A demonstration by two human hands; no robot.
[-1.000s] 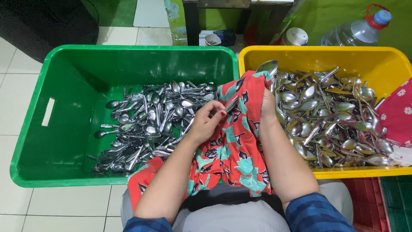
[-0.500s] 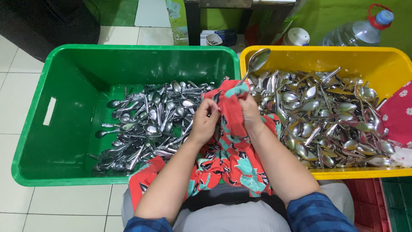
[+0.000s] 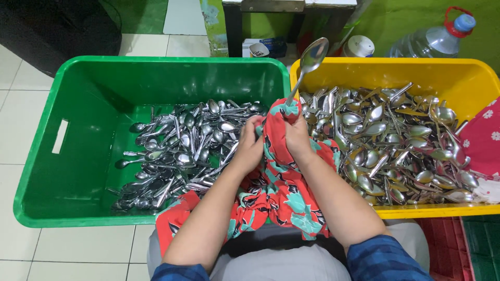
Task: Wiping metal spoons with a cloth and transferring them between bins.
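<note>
Both hands are squeezing the red floral cloth (image 3: 281,171) around a steel spoon (image 3: 308,65) handle: left hand (image 3: 249,145) and right hand (image 3: 298,136) are clamped together on it, the bowl is sticking up between the green crate (image 3: 47,156) and the yellow crate (image 3: 469,73). To wipe well, the cloth should be wrapping the whole handle.

White tiled floor (image 3: 78,244), green wall (image 3: 396,21), dark table legs (image 3: 232,31), even indoor light

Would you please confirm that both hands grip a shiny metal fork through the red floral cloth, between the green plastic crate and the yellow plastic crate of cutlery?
Not quite: the head view shows a shiny metal spoon, not a fork. Its oval bowl sticks up above the red floral cloth. The left hand and right hand do grip it through that cloth, between the green plastic crate and the yellow plastic crate.
</note>
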